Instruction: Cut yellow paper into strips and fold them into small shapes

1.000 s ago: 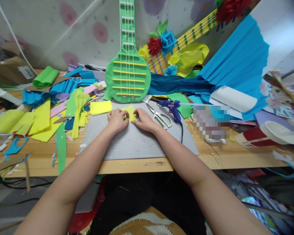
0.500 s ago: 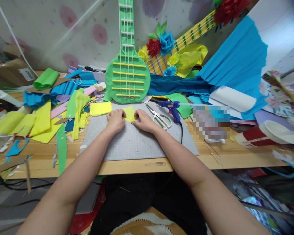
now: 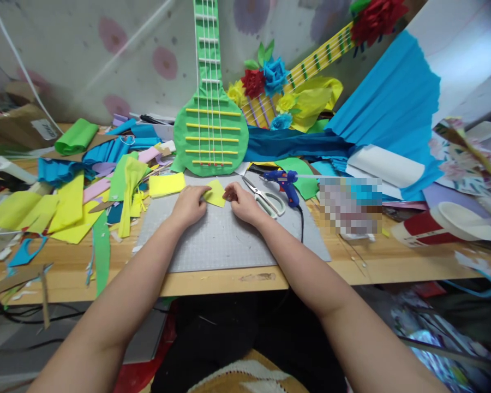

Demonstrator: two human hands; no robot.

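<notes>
A small yellow crepe paper piece (image 3: 215,194) lies over the grey cutting mat (image 3: 213,245), tilted between my hands. My left hand (image 3: 190,204) pinches its left edge with thumb and fingers. Just off the paper's right edge is my right hand (image 3: 244,203), fingers loosely curled and holding nothing that I can see. Behind the left hand rests a folded yellow crepe paper stack (image 3: 167,184). Scissors (image 3: 265,197) with pale handles lie right of my right hand, beside a blue glue gun (image 3: 284,183).
A green paper-covered lute-like instrument (image 3: 211,134) stands behind the mat. Crepe paper scraps (image 3: 69,204) crowd the left side. Blue pleated paper (image 3: 401,103), a second, yellow instrument with paper flowers (image 3: 274,76) and a red-and-white cup (image 3: 429,226) are to the right.
My right hand has come off the yellow paper and moved slightly right, its fingers curling. The paper has turned a little in my left hand. The whole view has shifted slightly.
</notes>
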